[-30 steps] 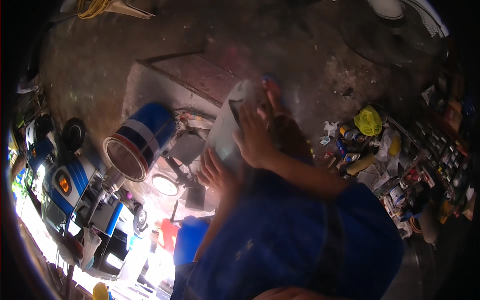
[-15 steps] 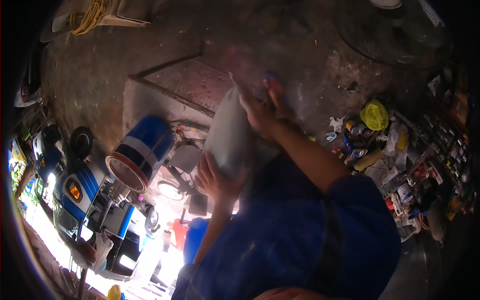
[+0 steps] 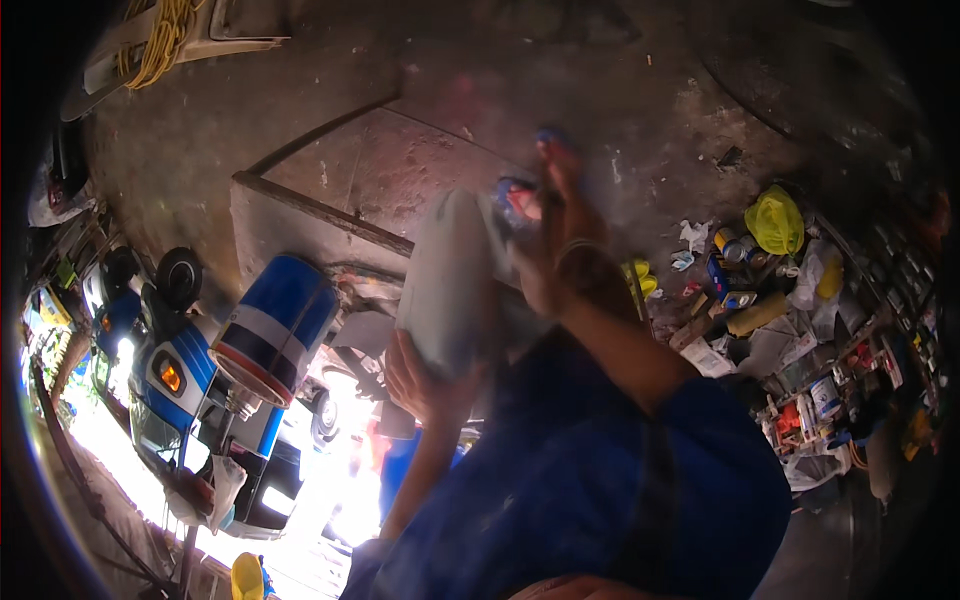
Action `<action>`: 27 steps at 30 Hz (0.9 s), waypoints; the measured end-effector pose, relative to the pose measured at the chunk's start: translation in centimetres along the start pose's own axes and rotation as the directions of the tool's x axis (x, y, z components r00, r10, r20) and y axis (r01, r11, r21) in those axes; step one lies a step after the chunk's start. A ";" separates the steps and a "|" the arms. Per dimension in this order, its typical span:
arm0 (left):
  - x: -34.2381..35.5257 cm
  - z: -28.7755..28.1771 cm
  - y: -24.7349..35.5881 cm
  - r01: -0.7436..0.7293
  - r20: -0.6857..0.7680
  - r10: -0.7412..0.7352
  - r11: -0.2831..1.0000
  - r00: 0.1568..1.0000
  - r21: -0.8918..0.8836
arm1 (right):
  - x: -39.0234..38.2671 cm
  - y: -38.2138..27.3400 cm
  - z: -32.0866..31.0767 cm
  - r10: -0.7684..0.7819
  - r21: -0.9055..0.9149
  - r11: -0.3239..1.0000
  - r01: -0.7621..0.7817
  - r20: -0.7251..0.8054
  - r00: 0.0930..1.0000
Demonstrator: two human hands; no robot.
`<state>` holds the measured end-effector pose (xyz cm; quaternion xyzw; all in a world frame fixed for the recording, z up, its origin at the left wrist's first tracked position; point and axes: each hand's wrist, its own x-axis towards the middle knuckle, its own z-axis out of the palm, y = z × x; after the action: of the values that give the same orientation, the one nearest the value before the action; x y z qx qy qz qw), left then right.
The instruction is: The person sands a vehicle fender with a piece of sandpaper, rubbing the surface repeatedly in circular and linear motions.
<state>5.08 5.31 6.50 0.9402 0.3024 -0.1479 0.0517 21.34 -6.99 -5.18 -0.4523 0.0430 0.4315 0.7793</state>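
Observation:
A pale grey, long curved panel (image 3: 447,275) with a rounded far end stands tilted in front of my body. My left hand (image 3: 428,385) grips its near left edge, fingers wrapped up along the side and the thumb hidden. At the panel's right side is my right hand (image 3: 535,278); its fingers are blurred and partly lost in shadow, so I cannot make out whether it holds anything. Beyond that hand my feet show in blue sandals (image 3: 518,200).
To the left stands a blue, white and red cylinder (image 3: 276,325), near blue-and-white vehicle parts (image 3: 178,375). A wooden-edged board (image 3: 330,213) lies on the floor ahead. Cans, papers and a yellow plastic bag (image 3: 774,220) clutter the right. Yellow cord (image 3: 160,40) hangs at the far left.
My right hand has moved from the panel's far tip back toward me along its right side. The panel's far end sits lower and more upright in view. My left hand keeps its grip.

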 end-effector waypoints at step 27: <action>-0.7 0.5 -1.1 0.007 0.024 -0.008 0.999 1.000 0.041 | 3.5 -0.3 -0.4 -0.169 -0.783 0.562 0.267 0.208 0.963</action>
<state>3.73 5.74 6.19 0.9381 0.3020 -0.1656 0.0355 23.92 -5.11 -6.81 -0.7325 -0.2552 0.3283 0.5390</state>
